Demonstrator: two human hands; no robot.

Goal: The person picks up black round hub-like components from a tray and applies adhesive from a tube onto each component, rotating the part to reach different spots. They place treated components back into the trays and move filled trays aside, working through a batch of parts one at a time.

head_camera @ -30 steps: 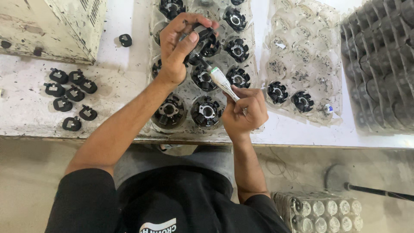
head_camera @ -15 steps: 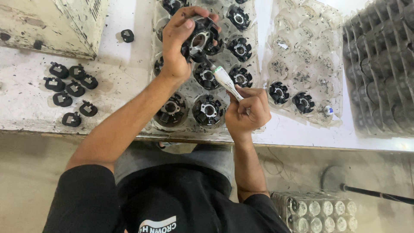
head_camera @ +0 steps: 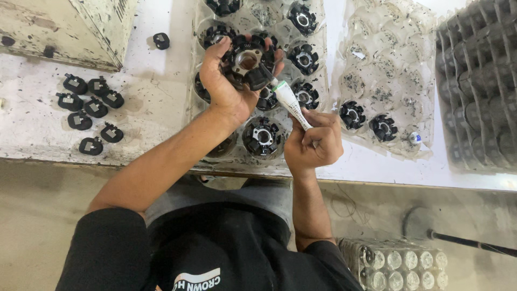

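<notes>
On the white counter (head_camera: 151,102) a clear moulded tray (head_camera: 200,116) holds black round parts, a second tray (head_camera: 425,145) holds two, seven small black clips (head_camera: 91,108) lie loose, and above the first tray the left hand (head_camera: 226,81) clasps one round black part (head_camera: 247,62) while the right hand (head_camera: 315,143) pinches a white tube (head_camera: 291,102) against it.

A small assembly workshop: a paint-chipped, grimy white workbench (head_camera: 145,102) carries clear moulded plastic trays (head_camera: 388,81) filled with identical round black plastic-and-metal parts (head_camera: 263,137), loose small black clips (head_camera: 91,108), and stacked grey trays (head_camera: 479,91) above a bare concrete floor (head_camera: 32,226).
</notes>
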